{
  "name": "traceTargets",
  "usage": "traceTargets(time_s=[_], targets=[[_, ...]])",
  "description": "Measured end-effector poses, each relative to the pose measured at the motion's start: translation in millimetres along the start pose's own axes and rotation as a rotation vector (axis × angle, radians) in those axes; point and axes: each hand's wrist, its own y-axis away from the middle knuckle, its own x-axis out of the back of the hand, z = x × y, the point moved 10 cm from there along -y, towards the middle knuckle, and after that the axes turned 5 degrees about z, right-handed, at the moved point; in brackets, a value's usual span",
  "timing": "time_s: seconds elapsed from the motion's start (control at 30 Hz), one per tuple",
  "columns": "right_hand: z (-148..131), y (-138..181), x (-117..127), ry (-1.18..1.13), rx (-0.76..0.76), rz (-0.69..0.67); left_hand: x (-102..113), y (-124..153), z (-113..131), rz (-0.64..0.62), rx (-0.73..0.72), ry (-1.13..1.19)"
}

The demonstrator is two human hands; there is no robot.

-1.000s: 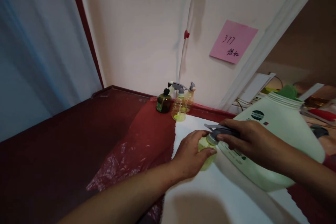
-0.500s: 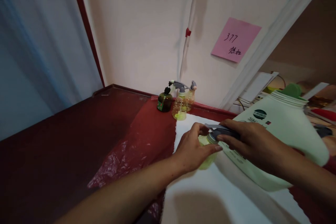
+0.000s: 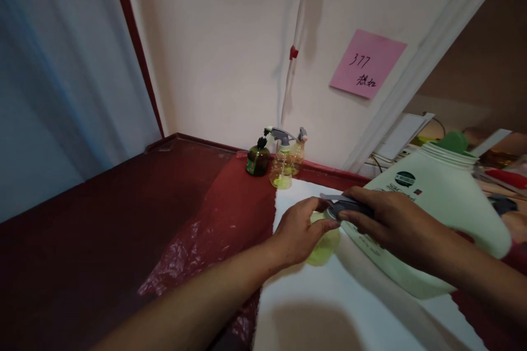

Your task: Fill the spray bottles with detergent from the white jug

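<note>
Hands on small yellow-green spray bottle (image 3: 324, 241) atop white cloth (image 3: 329, 307) near table's far edge; left hand (image 3: 300, 233) clamped round body; right hand (image 3: 389, 222) closed on grey trigger head (image 3: 343, 205); likely mid-twist; needs firm counter-hold.

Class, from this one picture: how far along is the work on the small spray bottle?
Done: three small bottles stand by the wall. In hand: the left hand grips the yellow-green spray bottle on the white cloth; the right hand holds its grey spray head. Left: whether the head is tight cannot be told.
</note>
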Motion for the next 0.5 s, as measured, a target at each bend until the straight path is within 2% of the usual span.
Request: traceTargets(time_s=[0.1,0.2,0.33,0.4,0.5], targets=[[-0.2,0.3,-0.7,0.002,-0.016,-0.012,0.9,-1.0,3.3,0.007,0.034,-0.023],[0.0,0.8,-1.9,0.009,-0.040,-0.035,2.8,-1.1,3.0,0.066,0.090,-0.101],[-0.7,0.6,-2.3,-0.002,-0.043,-0.040,2.3,-0.8,-0.6,0.116,0.086,-0.142],[-1.1,0.2,-2.0,-0.003,-0.030,-0.032,1.0,-2.2,-1.9,0.094,0.049,-0.104],[-2.2,-0.1,-2.2,-0.010,0.001,-0.024,-4.1,-7.1,-0.2,-0.045,-0.013,0.052]])
